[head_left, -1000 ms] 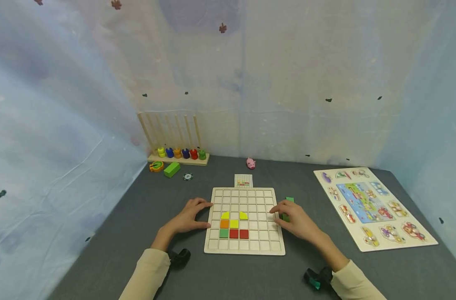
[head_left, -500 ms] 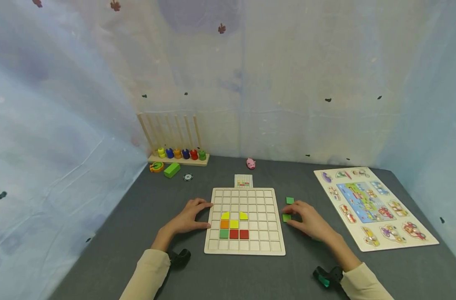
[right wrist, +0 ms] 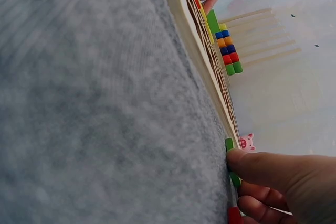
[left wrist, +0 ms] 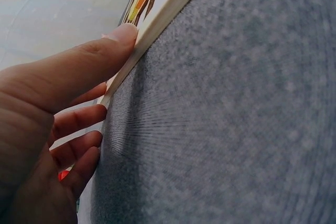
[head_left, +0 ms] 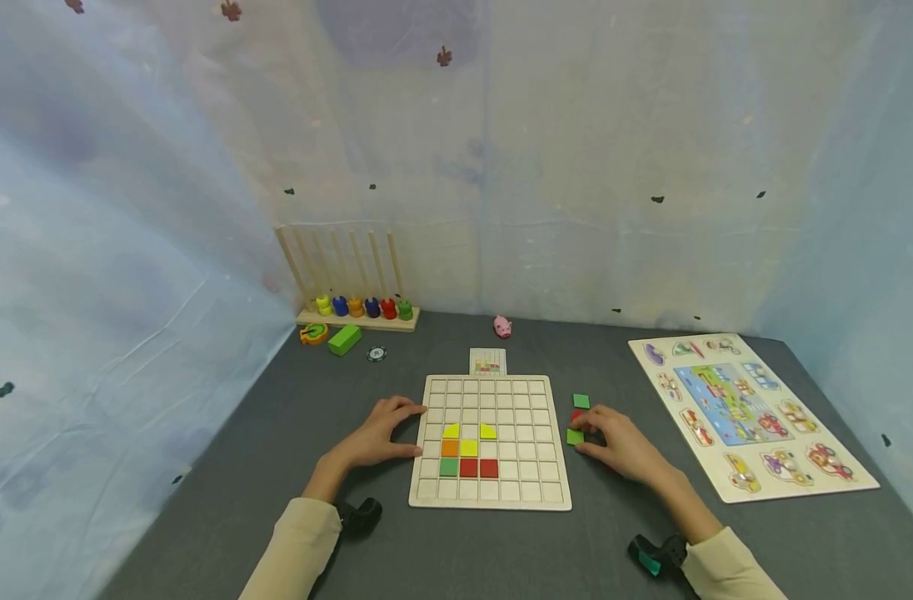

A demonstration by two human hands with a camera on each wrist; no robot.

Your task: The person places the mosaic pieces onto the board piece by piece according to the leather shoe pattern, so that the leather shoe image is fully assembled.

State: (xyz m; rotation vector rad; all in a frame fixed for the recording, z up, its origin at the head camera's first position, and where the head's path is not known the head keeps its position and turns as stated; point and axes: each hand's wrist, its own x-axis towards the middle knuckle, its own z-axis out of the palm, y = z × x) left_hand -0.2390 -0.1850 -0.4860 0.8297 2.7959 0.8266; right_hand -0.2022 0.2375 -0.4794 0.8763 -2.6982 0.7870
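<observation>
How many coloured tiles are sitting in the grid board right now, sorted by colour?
Tiles in the grid board, seen from the head view:
Yellow tiles: 3
Red tiles: 2
Orange tile: 1
Green tile: 1
Total: 7

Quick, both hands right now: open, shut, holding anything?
Left hand: open, fingers resting against the grid board's left edge.
Right hand: pinching a green tile on the mat.
</observation>
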